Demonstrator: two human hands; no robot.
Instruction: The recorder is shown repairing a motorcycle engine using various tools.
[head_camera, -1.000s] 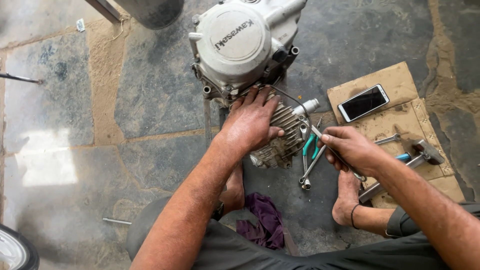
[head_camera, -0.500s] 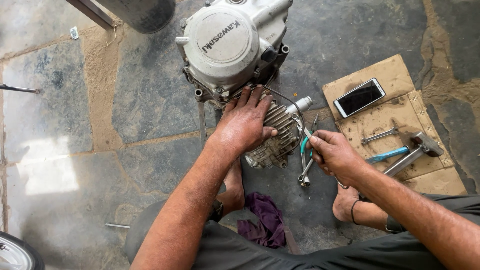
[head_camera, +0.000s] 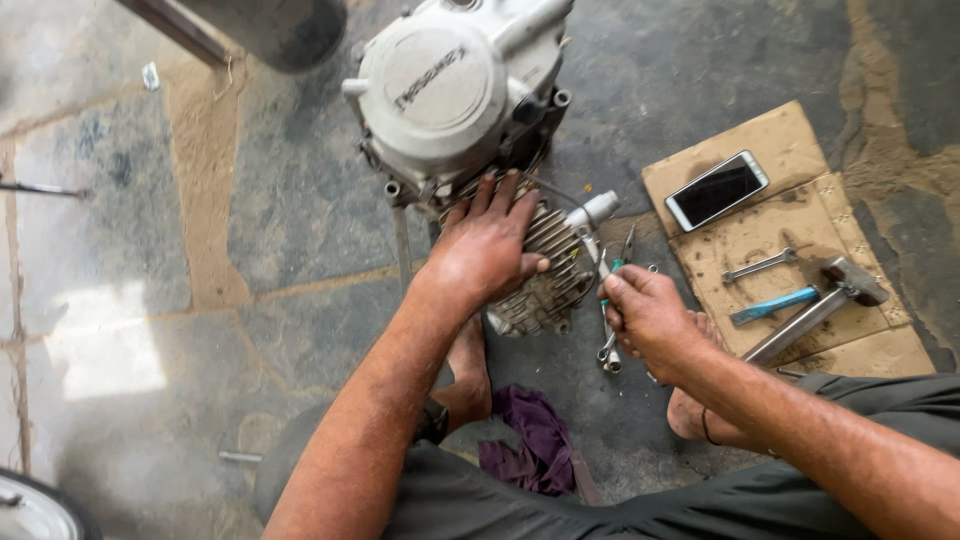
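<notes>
On the stone floor: engine (head_camera: 450, 90) stands upright | left hand (head_camera: 487, 247) spread flat on its finned cylinder (head_camera: 548, 275) | right hand (head_camera: 648, 318) just beside, clenched around wrenches (head_camera: 607, 345)

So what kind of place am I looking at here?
Most likely an informal motorcycle repair spot, worked on the ground. A grey engine sits on the stone floor, the left hand rests on its finned cylinder, and a hammer and spanner lie on cardboard.
</notes>
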